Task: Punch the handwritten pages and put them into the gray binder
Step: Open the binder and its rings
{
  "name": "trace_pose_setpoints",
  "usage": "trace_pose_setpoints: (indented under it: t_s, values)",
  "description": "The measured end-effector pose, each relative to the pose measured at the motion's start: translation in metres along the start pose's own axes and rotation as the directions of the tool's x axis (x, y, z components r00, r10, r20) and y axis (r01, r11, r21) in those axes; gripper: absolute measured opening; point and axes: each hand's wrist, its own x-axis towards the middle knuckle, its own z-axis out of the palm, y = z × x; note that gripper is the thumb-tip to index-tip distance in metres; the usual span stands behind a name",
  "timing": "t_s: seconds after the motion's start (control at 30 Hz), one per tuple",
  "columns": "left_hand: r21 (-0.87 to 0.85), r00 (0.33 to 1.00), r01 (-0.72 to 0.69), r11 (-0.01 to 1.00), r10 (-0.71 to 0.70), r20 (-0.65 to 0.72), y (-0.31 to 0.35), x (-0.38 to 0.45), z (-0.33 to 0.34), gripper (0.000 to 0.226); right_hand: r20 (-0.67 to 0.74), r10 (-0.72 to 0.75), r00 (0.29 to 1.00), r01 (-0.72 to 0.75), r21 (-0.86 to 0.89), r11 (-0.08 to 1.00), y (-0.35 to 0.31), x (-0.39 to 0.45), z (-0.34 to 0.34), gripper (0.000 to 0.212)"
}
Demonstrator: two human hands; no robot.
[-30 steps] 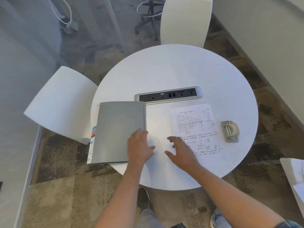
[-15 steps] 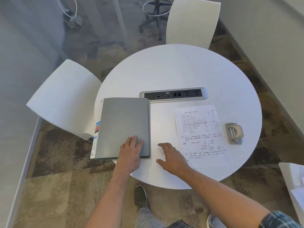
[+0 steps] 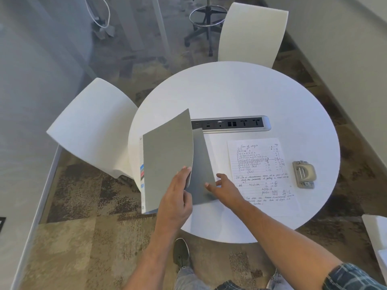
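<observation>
Round white tabletop [image 3: 240,91], centre frame: gray binder [image 3: 167,160] at its left edge, front cover raised, pinched at the lower right edge by left hand [image 3: 176,199]. Right hand [image 3: 225,188] rests with fingers spread on the inner gray sheet. Handwritten pages [image 3: 261,170] lie right of centre, hole punch [image 3: 304,174] just beside them.

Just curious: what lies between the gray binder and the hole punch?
The handwritten pages lie on the table between binder and punch, head view.
</observation>
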Motion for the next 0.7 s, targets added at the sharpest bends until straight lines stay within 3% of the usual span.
trace_pose_setpoints:
  t_s: [0.17,0.27,0.33,0.4,0.5,0.63,0.7]
  values:
    - [-0.305,0.961,0.159,0.939,-0.218,-0.17,0.021,-0.007,-0.02,0.065,-0.115,0.086,0.99,-0.086,0.007,0.996,0.008,0.001,-0.007,0.043]
    - [-0.457,0.866,0.138,0.879,-0.331,-0.376,0.023,-0.008,-0.037,0.057,-0.164,0.122,0.979,-0.131,-0.043,0.99,0.014,-0.002,-0.019,0.022]
    - [-0.541,0.75,0.139,0.83,-0.445,-0.49,0.017,-0.009,-0.05,0.05,-0.188,0.157,0.97,-0.172,-0.067,0.983,0.019,-0.003,-0.027,0.017]
    - [-0.578,0.589,0.164,0.8,-0.549,-0.593,-0.001,-0.012,-0.061,0.044,-0.204,0.182,0.962,-0.203,-0.09,0.975,0.024,-0.004,-0.034,0.015]
    - [-0.63,0.403,0.187,0.753,-0.644,-0.65,-0.04,-0.027,-0.075,0.039,-0.205,0.198,0.958,-0.23,-0.144,0.963,0.028,-0.007,-0.039,0.016]
    - [-0.748,0.157,0.251,0.615,-0.788,-0.595,-0.086,-0.042,-0.09,0.069,-0.184,0.237,0.954,-0.274,-0.218,0.937,0.027,-0.009,-0.042,0.036]
    - [-0.686,0.099,0.41,0.601,-0.777,-0.622,-0.101,-0.048,-0.096,0.085,-0.171,0.224,0.96,-0.267,-0.301,0.916,0.022,-0.014,-0.043,0.043]
